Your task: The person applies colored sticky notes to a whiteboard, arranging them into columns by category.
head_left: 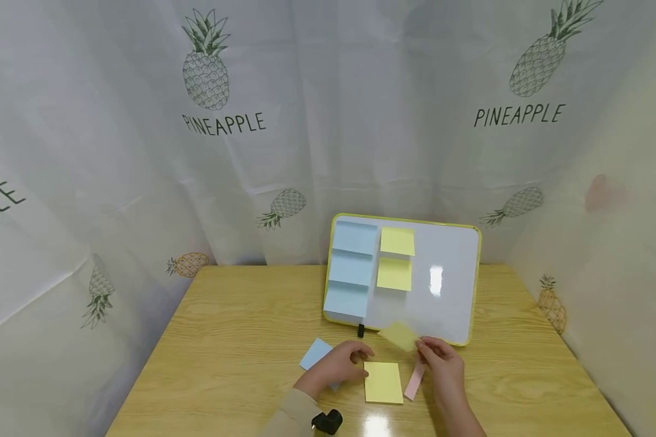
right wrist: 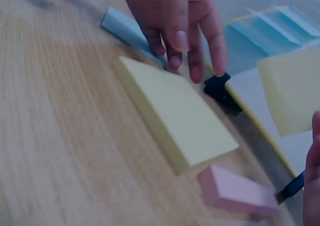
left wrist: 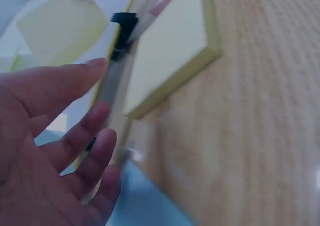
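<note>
My right hand (head_left: 443,367) pinches a single yellow sticky note (head_left: 400,336) by its right edge, lifted in front of the lower edge of a whiteboard (head_left: 448,261). Below that note, a thick yellow sticky note pad (head_left: 383,383) lies on the table. My left hand (head_left: 338,365) hovers at the pad's left side with loosely bent fingers; in the left wrist view nothing is between them. A blue sticky note pad (head_left: 315,353) lies partly hidden under the left hand. Beside my right hand is a narrow pink pad (head_left: 414,383).
The yellow-framed whiteboard leans at the back of the wooden table (head_left: 240,328). Three blue notes (head_left: 355,237) form its left column, with two yellow notes (head_left: 397,241) beside them. A black clip-like foot (head_left: 361,331) sits at its lower edge. A pineapple-print curtain (head_left: 355,121) hangs behind.
</note>
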Action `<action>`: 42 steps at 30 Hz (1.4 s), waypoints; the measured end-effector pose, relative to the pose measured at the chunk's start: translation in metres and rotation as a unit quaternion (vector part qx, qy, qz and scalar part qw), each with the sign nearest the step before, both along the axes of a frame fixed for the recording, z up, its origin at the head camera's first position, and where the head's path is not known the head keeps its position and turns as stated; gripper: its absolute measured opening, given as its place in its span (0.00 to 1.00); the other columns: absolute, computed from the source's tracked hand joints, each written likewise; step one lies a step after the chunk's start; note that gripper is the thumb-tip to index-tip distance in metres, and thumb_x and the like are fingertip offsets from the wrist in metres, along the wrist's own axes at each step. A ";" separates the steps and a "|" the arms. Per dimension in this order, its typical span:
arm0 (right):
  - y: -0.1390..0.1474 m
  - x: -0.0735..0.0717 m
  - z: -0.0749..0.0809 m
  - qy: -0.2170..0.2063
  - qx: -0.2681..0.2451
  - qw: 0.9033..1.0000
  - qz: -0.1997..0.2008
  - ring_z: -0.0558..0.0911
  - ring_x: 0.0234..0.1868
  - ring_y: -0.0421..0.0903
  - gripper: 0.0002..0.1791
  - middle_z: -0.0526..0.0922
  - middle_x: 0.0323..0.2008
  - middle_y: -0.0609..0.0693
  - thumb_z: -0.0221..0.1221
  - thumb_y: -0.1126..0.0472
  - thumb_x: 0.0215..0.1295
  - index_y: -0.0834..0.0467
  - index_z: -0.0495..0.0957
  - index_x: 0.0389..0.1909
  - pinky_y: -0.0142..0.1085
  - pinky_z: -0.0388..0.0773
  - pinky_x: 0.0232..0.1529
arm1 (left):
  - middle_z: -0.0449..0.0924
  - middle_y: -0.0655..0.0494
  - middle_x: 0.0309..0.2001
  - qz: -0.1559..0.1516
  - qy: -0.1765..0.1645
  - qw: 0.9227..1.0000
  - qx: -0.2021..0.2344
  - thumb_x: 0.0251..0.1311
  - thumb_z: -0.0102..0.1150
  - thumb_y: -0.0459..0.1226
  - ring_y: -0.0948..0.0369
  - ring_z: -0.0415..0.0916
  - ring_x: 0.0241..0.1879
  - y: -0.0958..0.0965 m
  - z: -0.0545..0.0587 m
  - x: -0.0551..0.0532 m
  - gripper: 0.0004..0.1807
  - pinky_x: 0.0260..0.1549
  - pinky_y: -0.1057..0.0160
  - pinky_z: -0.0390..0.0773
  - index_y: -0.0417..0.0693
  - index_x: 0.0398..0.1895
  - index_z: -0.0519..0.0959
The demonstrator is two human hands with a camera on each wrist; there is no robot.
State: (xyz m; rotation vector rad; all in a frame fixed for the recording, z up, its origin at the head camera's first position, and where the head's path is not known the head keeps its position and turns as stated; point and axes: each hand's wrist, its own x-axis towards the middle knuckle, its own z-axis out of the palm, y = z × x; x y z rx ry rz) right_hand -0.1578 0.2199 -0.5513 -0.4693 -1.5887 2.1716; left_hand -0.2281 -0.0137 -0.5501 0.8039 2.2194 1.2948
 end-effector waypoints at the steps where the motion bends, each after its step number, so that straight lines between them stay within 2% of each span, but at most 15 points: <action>1: -0.002 -0.001 0.002 0.010 0.004 1.000 0.006 0.84 0.29 0.42 0.07 0.85 0.28 0.49 0.65 0.73 0.59 0.72 0.81 0.38 0.33 0.81 0.33 | 0.77 0.61 0.47 0.011 -0.011 1.000 0.015 0.58 0.67 0.32 0.63 0.72 0.42 -0.001 0.005 0.000 0.18 0.40 0.61 0.75 0.50 0.53 0.79; 6: -0.010 -0.006 0.012 0.053 0.009 0.998 0.021 0.86 0.34 0.45 0.10 0.86 0.32 0.50 0.65 0.74 0.59 0.77 0.79 0.39 0.37 0.81 0.41 | 0.76 0.57 0.44 0.070 -0.011 0.996 0.061 0.63 0.62 0.31 0.60 0.72 0.39 0.001 0.031 -0.005 0.16 0.34 0.60 0.75 0.46 0.55 0.77; 9: -0.014 -0.009 0.015 0.054 0.005 0.998 0.013 0.86 0.35 0.46 0.11 0.87 0.32 0.51 0.66 0.73 0.58 0.76 0.80 0.39 0.37 0.80 0.43 | 0.76 0.57 0.42 0.088 -0.002 0.993 0.080 0.65 0.61 0.32 0.60 0.73 0.38 0.003 0.043 -0.011 0.16 0.34 0.60 0.75 0.45 0.55 0.76; 14: -0.018 -0.016 0.019 0.031 -0.003 1.000 -0.005 0.85 0.38 0.43 0.11 0.86 0.34 0.48 0.65 0.70 0.62 0.74 0.81 0.42 0.35 0.79 0.46 | 0.79 0.56 0.40 0.122 0.012 0.986 0.115 0.65 0.62 0.36 0.59 0.78 0.38 0.009 0.053 -0.026 0.19 0.36 0.58 0.78 0.43 0.57 0.76; 17: -0.020 -0.021 0.021 0.018 -0.001 1.000 -0.017 0.83 0.39 0.39 0.12 0.86 0.36 0.46 0.64 0.72 0.62 0.75 0.79 0.45 0.31 0.78 0.44 | 0.80 0.58 0.38 0.141 0.014 0.984 0.109 0.64 0.64 0.40 0.59 0.79 0.37 0.015 0.056 -0.034 0.20 0.35 0.58 0.77 0.45 0.57 0.77; 21: -0.022 -0.028 0.022 0.002 0.020 0.999 -0.027 0.82 0.40 0.37 0.16 0.85 0.39 0.48 0.66 0.73 0.59 0.74 0.78 0.47 0.27 0.77 0.43 | 0.81 0.59 0.36 0.147 0.015 0.984 0.095 0.62 0.65 0.41 0.62 0.79 0.35 0.023 0.058 -0.040 0.20 0.34 0.58 0.78 0.47 0.57 0.77; 26: -0.026 -0.036 0.021 -0.005 0.052 0.998 -0.032 0.81 0.38 0.38 0.15 0.85 0.37 0.49 0.67 0.71 0.58 0.73 0.79 0.45 0.26 0.77 0.40 | 0.81 0.57 0.34 0.156 0.002 0.981 0.116 0.63 0.65 0.40 0.59 0.79 0.34 0.034 0.055 -0.045 0.19 0.36 0.56 0.78 0.47 0.56 0.76; 34: -0.032 -0.047 0.012 -0.002 0.072 0.997 -0.041 0.81 0.36 0.40 0.11 0.83 0.35 0.51 0.66 0.72 0.58 0.71 0.81 0.42 0.27 0.78 0.38 | 0.81 0.58 0.33 0.183 -0.012 0.974 0.135 0.60 0.66 0.32 0.62 0.78 0.31 0.050 0.044 -0.053 0.19 0.34 0.61 0.78 0.46 0.54 0.76; 42: -0.034 -0.049 0.009 -0.008 0.086 0.995 -0.044 0.81 0.36 0.39 0.09 0.82 0.38 0.55 0.64 0.72 0.60 0.70 0.81 0.42 0.27 0.78 0.38 | 0.80 0.57 0.31 0.194 -0.013 0.971 0.138 0.59 0.65 0.27 0.62 0.77 0.30 0.056 0.042 -0.052 0.19 0.32 0.62 0.77 0.45 0.53 0.76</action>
